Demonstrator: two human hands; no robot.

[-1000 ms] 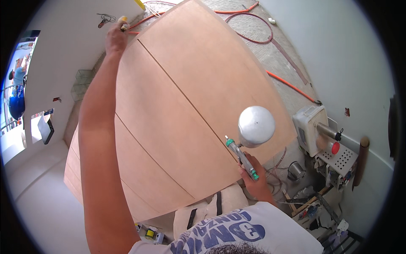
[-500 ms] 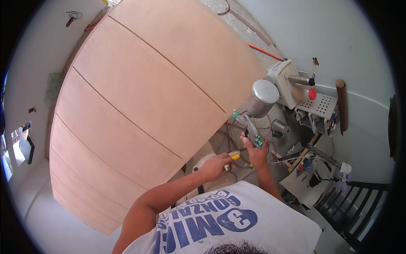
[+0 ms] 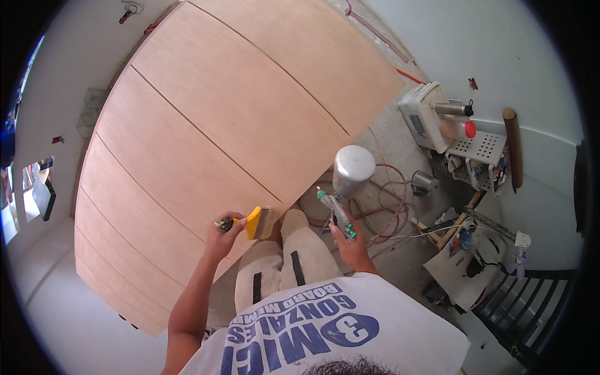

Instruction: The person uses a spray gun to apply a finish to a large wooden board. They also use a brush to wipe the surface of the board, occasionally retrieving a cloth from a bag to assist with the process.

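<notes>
Wrapped round the handle of a wide paintbrush (image 3: 253, 224) is my left hand (image 3: 224, 240). The brush has a yellow ferrule section and grey-brown bristles pointing right, over the near edge of a large pinkish-tan board (image 3: 206, 119) with dark parallel grooves. Whether the bristles touch the board I cannot tell. My right hand (image 3: 353, 247) grips a spray gun (image 3: 337, 215) with green fittings and a silver cup (image 3: 354, 165) on top. The gun's nozzle end points toward the board's edge.
A reddish hose (image 3: 397, 219) coils on the floor beyond the gun, near a metal cup (image 3: 424, 182). To the right stand a white container (image 3: 425, 115), a perforated grey stool (image 3: 481, 147), a brown roll (image 3: 512, 150) and a black slatted rack (image 3: 531, 309).
My left hand has swung left with the paintbrush, from beside the gun to over the board's edge. The spray gun has come lower and left in my right hand.
</notes>
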